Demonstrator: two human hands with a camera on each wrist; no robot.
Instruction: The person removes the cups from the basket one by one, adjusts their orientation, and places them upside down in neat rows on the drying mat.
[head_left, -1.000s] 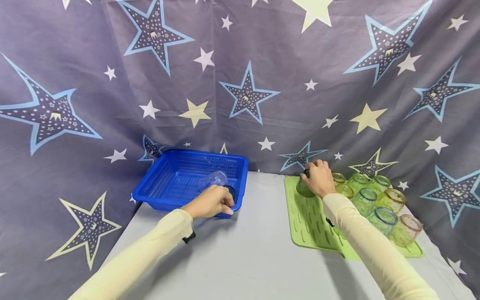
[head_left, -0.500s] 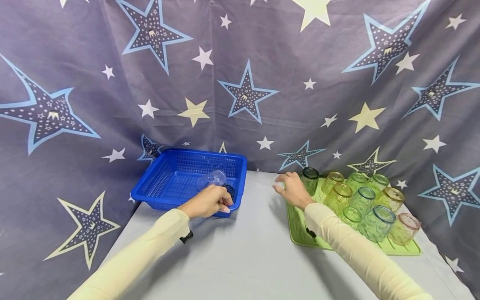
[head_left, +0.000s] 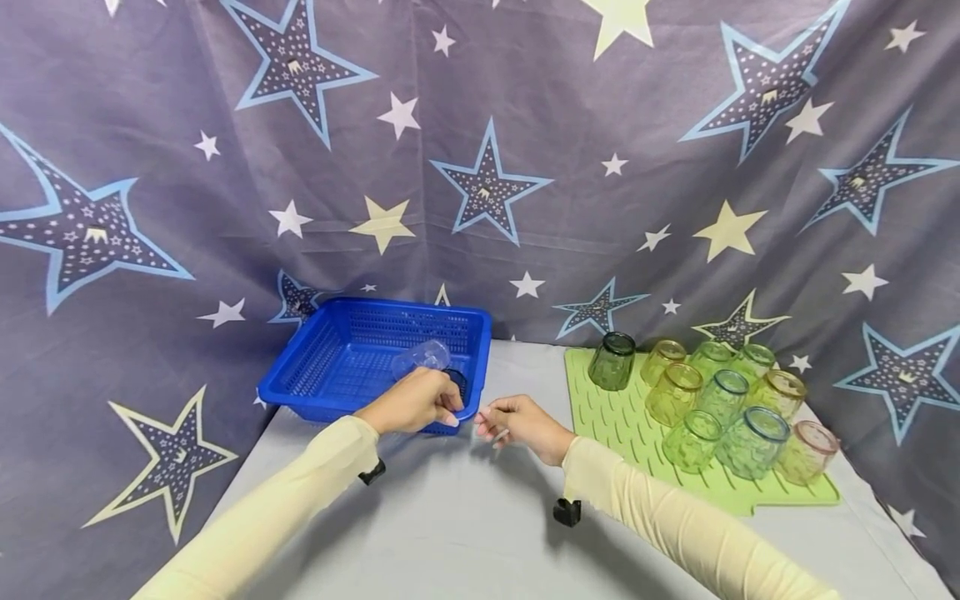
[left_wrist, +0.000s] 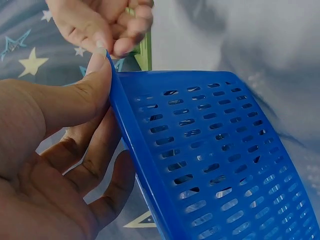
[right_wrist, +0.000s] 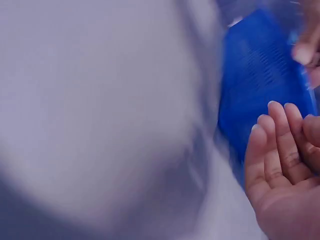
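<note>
My left hand (head_left: 415, 402) grips the front rim of a blue perforated plastic basket (left_wrist: 215, 81), thumb on the outside and fingers curled inside. A clear glass (head_left: 422, 358) lies on its side in the basket, and a dark-rimmed glass (head_left: 455, 377) beside it is partly hidden by that hand. Close to the basket's near right corner is my right hand (head_left: 528, 427), its fingers loosely bent and holding nothing. On the green drying mat (head_left: 588, 412) a dark green glass (head_left: 612, 362) stands at the back left.
Several coloured glasses stand close together on the mat, among them a yellow one (head_left: 674, 395), a blue-rimmed one (head_left: 753, 443) and a pink one (head_left: 807, 452). A star-patterned curtain (head_left: 525, 83) hangs right behind the white table (head_left: 465, 533).
My right hand has let go of the dark green glass on the mat and moved left to the basket's corner. My left hand has stayed on the rim.
</note>
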